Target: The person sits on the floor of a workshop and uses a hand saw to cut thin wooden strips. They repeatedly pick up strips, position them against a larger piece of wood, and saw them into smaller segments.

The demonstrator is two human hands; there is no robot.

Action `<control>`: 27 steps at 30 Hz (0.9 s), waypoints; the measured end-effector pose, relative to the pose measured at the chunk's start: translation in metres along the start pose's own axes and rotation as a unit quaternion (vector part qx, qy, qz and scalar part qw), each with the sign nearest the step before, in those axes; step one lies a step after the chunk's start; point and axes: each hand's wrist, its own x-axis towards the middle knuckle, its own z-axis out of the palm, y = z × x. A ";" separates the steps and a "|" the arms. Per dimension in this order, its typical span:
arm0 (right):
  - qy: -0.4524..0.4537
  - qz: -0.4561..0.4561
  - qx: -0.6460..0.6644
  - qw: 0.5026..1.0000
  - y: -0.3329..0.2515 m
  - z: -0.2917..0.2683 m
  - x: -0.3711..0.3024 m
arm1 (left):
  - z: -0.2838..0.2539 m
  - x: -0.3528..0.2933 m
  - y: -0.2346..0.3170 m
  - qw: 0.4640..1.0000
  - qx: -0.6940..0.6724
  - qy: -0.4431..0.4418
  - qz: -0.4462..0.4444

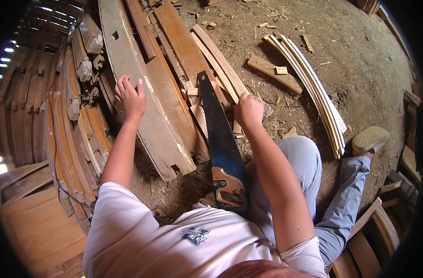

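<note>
My left hand (131, 96) hovers over or rests on a wide grey plank (144, 99), its thumb and fingers apart and nothing in them. At the near ends of two pale wooden strips (219, 62), my right hand (249, 110) is closed. Whether it grips a strip or something else is hidden; a greyish thing (267, 110) shows just beyond its knuckles. Between my arms lies a handsaw (216, 125) with a dark blade and wooden handle (227, 186). The handle is close to my body, the blade tip pointing away over small wood offcuts (193, 91).
Brown boards (183, 41) lie beside the grey plank. Old timber (74, 97) is stacked on the left. Thin curved strips (308, 83) and a short board (275, 74) rest on the dirt floor at right. More wood (378, 227) stands near my outstretched leg (343, 199).
</note>
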 end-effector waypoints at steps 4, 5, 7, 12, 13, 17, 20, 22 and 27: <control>-0.063 0.015 0.016 0.998 0.005 0.017 0.003 | -0.002 0.002 0.002 1.000 0.006 -0.010 -0.001; -0.070 0.017 0.020 0.997 0.005 0.017 0.004 | -0.002 0.002 0.003 1.000 0.007 -0.013 -0.002; -0.051 0.024 0.038 0.998 0.005 0.018 0.006 | -0.003 0.003 0.005 1.000 0.005 -0.010 -0.002; -0.060 0.074 0.119 0.988 -0.006 -0.011 0.000 | -0.004 0.000 0.002 1.000 0.006 -0.003 0.002; -0.070 0.065 0.120 0.988 -0.004 -0.014 0.000 | -0.003 0.000 0.000 1.000 0.007 0.000 0.002; -0.028 0.012 0.104 0.994 0.011 -0.008 0.004 | 0.000 0.001 0.001 1.000 -0.005 0.004 0.009; -0.023 0.005 0.095 0.995 0.013 -0.003 0.011 | 0.001 0.002 0.000 1.000 0.003 0.001 0.011; -0.007 0.006 0.096 0.995 0.011 -0.004 0.011 | 0.002 0.001 -0.002 1.000 0.001 0.004 0.008; -0.010 0.005 0.081 0.997 0.015 0.006 0.017 | 0.004 0.002 -0.002 1.000 -0.001 0.009 0.006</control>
